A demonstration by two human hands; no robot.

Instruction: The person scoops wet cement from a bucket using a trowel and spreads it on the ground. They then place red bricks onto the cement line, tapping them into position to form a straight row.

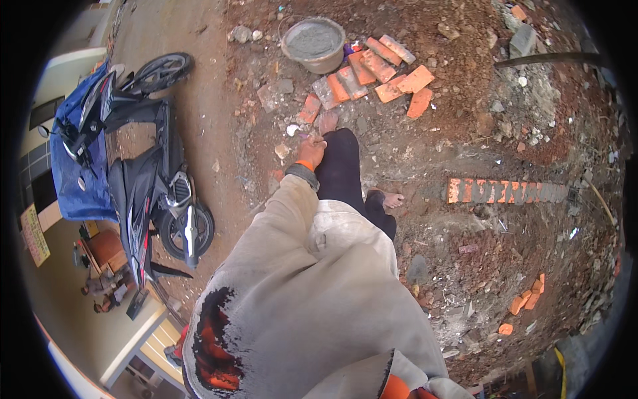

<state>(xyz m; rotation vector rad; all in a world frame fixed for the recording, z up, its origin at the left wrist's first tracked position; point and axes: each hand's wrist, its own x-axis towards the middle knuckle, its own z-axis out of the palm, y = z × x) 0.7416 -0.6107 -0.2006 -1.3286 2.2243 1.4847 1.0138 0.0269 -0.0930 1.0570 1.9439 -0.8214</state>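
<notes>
My left hand [311, 151] hangs beside my dark trouser leg, with an orange band and a grey cuff at the wrist. Its fingers look curled closed; what they hold, if anything, I cannot make out. My right hand does not show. Just beyond my bare foot [329, 122] lies a loose group of orange bricks [379, 68], some smeared with grey. Behind them stands a round bucket [286, 52] filled with grey mortar. Over to the right, a straight row of bricks with mortar between them [508, 191] runs along the ground.
Two motorcycles [136, 193] are parked at the left, a blue cover [86, 173] beside them. Rubble and stones dot the brown soil [458, 126]. A few brick pieces [528, 298] lie at lower right. A dark pole [551, 60] juts in at upper right. People sit near the building.
</notes>
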